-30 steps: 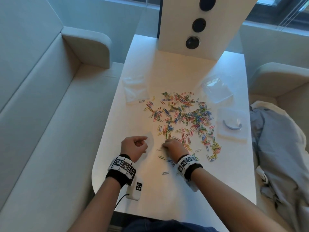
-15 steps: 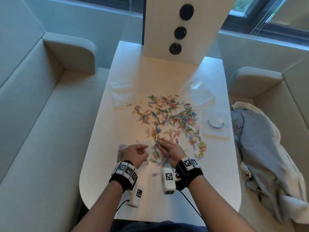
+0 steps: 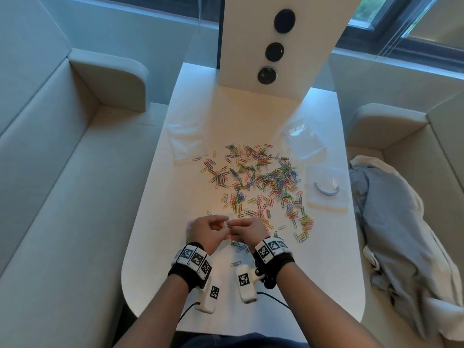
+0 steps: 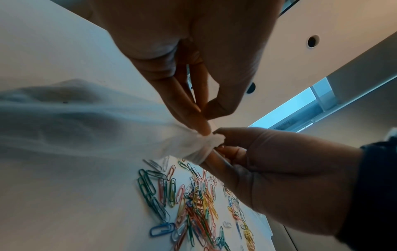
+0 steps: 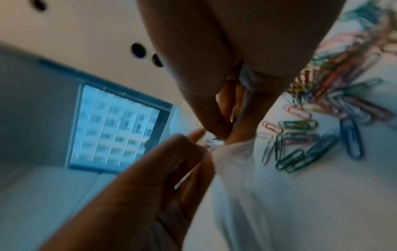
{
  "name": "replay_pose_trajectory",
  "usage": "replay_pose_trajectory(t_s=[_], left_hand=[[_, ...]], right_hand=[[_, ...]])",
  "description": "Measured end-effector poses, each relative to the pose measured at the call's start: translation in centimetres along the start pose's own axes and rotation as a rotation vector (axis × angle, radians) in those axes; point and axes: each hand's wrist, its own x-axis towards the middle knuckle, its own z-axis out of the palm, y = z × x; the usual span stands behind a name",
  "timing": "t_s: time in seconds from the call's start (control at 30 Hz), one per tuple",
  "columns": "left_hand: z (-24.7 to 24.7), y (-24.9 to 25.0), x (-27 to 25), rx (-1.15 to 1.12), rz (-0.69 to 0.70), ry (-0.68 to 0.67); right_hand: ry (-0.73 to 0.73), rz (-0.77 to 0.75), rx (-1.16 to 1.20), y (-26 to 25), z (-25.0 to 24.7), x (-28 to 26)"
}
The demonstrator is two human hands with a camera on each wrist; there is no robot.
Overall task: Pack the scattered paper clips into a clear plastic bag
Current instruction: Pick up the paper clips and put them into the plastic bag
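Observation:
Many coloured paper clips (image 3: 261, 182) lie scattered across the middle of the white table (image 3: 296, 307). Both hands meet at its near edge. My left hand (image 3: 224, 222) pinches the rim of a clear plastic bag (image 4: 86, 127) between thumb and forefinger. The bag hangs down to the table (image 5: 236, 163). My right hand (image 3: 233, 224) has its fingertips bunched together at the bag's crumpled mouth (image 4: 206, 144). Paper clips (image 5: 233, 110) glint between its curled fingers. In the head view the bag is almost hidden under the hands.
A flat clear bag (image 3: 187, 144) lies at the back left and a crumpled one (image 3: 305, 136) at the back right. A clear lid (image 3: 326, 189) sits right of the clips. Sofas flank the table. Cloth (image 3: 401, 234) lies on the right seat.
My right hand left the clip pile and came left to meet my left hand. The left hand lifted slightly with the bag. The camera view shifted.

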Motion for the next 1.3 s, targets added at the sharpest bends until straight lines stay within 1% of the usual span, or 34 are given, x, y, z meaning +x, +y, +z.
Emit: replay_pose_trajectory(t_s=[0.07, 0.27, 0.4, 0.5, 0.6, 0.63, 0.7, 0.73, 0.77, 0.8, 0.83, 0.87, 0.9, 0.93, 0.97, 1.0, 1.03, 1.1, 1.17, 1.23, 1.3], left_hand=[[-0.1, 0.2, 0.1, 0.005, 0.013, -0.005], [-0.3, 0.5, 0.2, 0.078, 0.046, -0.023], [-0.4, 0.4, 0.5, 0.091, 0.055, 0.0], [-0.8, 0.9, 0.5, 0.088, 0.074, -0.004], [-1.3, 1.0, 0.9, 0.077, 0.078, -0.002], [-1.4, 0.9, 1.0, 0.085, 0.086, 0.005], [-1.7, 0.6, 1.3, 0.107, 0.096, 0.026], [-1.9, 0.5, 1.3, 0.104, 0.092, 0.036], [-2.2, 0.3, 1.3, 0.095, 0.084, 0.049], [-2.6, 0.3, 1.3, 0.083, 0.075, 0.07], [-3.1, 0.3, 1.2, 0.069, 0.064, 0.099], [-3.7, 0.3, 1.1, 0.052, 0.053, 0.132], [-4.2, 0.3, 1.0, 0.03, 0.042, 0.165], [-4.7, 0.3, 0.8, 0.009, 0.032, 0.193], [-5.2, 0.3, 0.6, -0.007, 0.025, 0.216], [-5.7, 0.3, 0.4, -0.02, 0.018, 0.235], [-6.2, 0.2, 0.2, -0.034, 0.013, 0.252], [-7.1, -0.1, -0.1, -0.06, 0.006, 0.282], [-7.7, -0.5, -0.4, -0.073, 0.0, 0.3], [-8.1, -0.8, -0.6, -0.072, -0.01, 0.302], [-8.1, -0.9, -0.8, -0.068, -0.017, 0.296]], right_hand=[[0.018, -0.04, -0.153, -0.3, -0.2, -0.1], [0.057, -0.105, -0.458, -1.4, 0.2, -0.1], [0.032, -0.056, -0.402, -1.7, 0.4, 0.2], [0.026, -0.099, -0.4, -1.6, 0.3, 0.4], [0.032, -0.174, -0.487, -1.7, 0.2, 0.6], [0.003, -0.211, -0.551, -1.9, 0.3, 0.7], [-0.123, -0.273, -0.689, -2.4, 0.6, 0.8], [-0.174, -0.287, -0.712, -2.7, 0.5, 0.8], [-0.215, -0.287, -0.684, -3.1, 0.5, 0.9], [-0.231, -0.267, -0.59, -3.4, 0.4, 1.0], [-0.211, -0.257, -0.476, -3.7, 0.4, 1.2], [-0.155, -0.271, -0.415, -3.9, 0.4, 1.7], [-0.081, -0.319, -0.444, -4.3, 0.5, 2.3], [-0.021, -0.377, -0.573, -4.7, 0.6, 3.1], [0.003, -0.428, -0.75, -5.1, 0.9, 3.7], [-0.017, -0.47, -0.928, -5.4, 1.4, 4.3], [-0.076, -0.503, -1.076, -5.4, 1.9, 4.9], [-0.237, -0.579, -1.323, -4.5, 3.2, 5.9], [-0.376, -0.66, -1.503, -2.2, 4.6, 6.1], [-0.432, -0.713, -1.62, 0.3, 4.9, 5.7], [-0.445, -0.739, -1.706, 2.3, 3.7, 4.8]])
